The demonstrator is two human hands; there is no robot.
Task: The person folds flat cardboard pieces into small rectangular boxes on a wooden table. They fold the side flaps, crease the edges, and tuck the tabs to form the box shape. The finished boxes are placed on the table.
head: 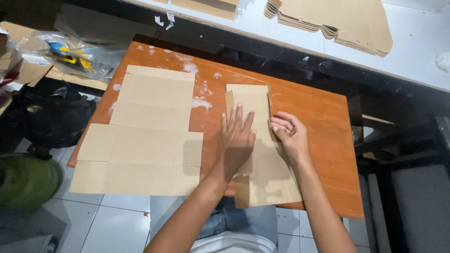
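Observation:
A folded brown cardboard piece (262,173) lies lengthwise on the orange wooden table (323,117). My left hand (236,140) presses flat on its middle, fingers spread and pointing away from me. At the piece's right edge my right hand (289,136) rests with fingers curled inward, touching the fold. To the left lies a large flat cardboard blank (140,136), unfolded, its near edge hanging over the table's front.
A stack of cardboard blanks (337,21) sits on the white surface (412,42) beyond the table. Clear plastic bags (70,54) with coloured items lie at far left, above a black bag (51,117) and a green round object (26,180). White smears mark the tabletop.

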